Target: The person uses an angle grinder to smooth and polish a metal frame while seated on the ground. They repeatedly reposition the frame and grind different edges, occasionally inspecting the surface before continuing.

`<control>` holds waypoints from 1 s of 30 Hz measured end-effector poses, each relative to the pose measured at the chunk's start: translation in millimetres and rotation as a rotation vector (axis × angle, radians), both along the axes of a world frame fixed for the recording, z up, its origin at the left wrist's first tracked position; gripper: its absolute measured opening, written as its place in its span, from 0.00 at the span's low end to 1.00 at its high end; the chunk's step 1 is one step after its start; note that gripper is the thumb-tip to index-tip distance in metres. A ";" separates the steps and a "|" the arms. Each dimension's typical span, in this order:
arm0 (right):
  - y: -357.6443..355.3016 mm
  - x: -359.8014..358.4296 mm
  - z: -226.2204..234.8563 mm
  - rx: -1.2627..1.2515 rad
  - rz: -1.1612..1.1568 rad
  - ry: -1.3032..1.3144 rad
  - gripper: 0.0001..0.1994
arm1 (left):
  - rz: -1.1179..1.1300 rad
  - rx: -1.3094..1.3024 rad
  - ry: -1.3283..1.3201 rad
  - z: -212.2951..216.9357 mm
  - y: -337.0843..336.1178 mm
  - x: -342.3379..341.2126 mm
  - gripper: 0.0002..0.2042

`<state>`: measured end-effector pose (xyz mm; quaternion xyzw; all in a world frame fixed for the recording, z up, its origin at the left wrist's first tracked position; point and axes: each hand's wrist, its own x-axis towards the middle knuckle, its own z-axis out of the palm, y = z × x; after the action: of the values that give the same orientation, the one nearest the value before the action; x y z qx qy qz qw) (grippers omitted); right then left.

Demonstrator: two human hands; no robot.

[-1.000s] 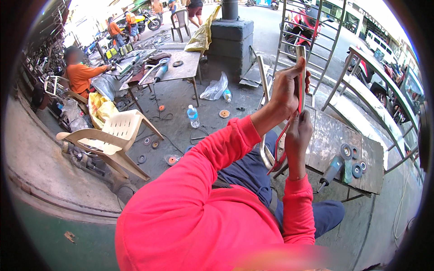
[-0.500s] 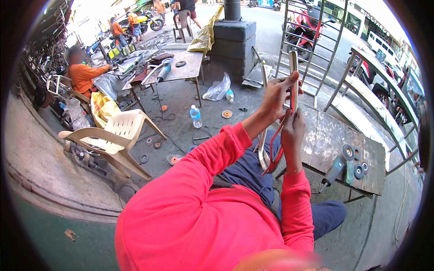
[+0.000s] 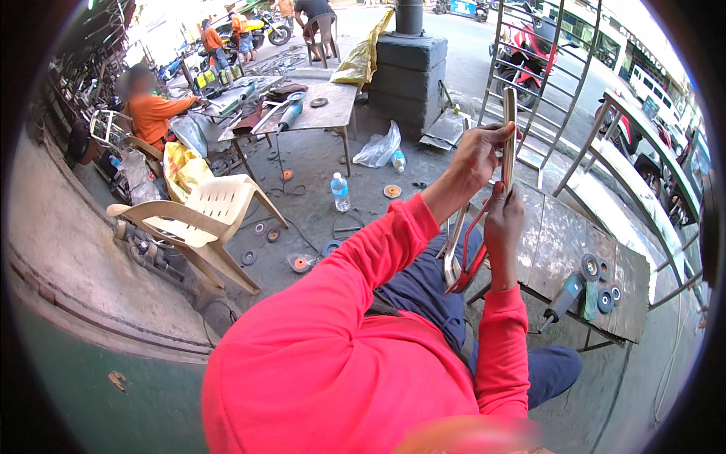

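A long, shiny bent metal bar (image 3: 510, 107) is held up over my lap, its top end pointing away from me. My left hand (image 3: 484, 155) is closed around its upper part, with the thumb along the side. Lower on the same bar, my right hand (image 3: 504, 227) is closed with the thumb pointing up. Below the hands, the curved lower part (image 3: 451, 265) hangs by my knee. A red stretch shows there; whether it is paint or reflection I cannot tell. The fingers hide part of the bar.
On the low bench (image 3: 541, 227) at right lie an angle grinder (image 3: 565, 295) and several discs (image 3: 605, 299). A beige plastic chair (image 3: 215, 208) stands left. A water bottle (image 3: 340, 192) and discs are on the floor. A person in orange (image 3: 151, 113) sits beyond, near a worktable (image 3: 329, 113).
The view has turned slightly left, so the surroundings sit farther right. The bar has tilted and turned a little in my hands; both hands still hold it.
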<state>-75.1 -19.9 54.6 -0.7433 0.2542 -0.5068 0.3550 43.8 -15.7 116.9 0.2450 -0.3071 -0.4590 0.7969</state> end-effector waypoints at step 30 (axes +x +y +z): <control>-4.6 -15.4 1.5 0.037 0.115 0.118 0.16 | -0.152 -0.139 -0.100 -43.6 -24.3 65.9 0.20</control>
<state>-90.5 -24.5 56.1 -0.7785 0.2408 -0.4363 0.3815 109.7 -39.9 73.3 0.1879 -0.3953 -0.4830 0.7584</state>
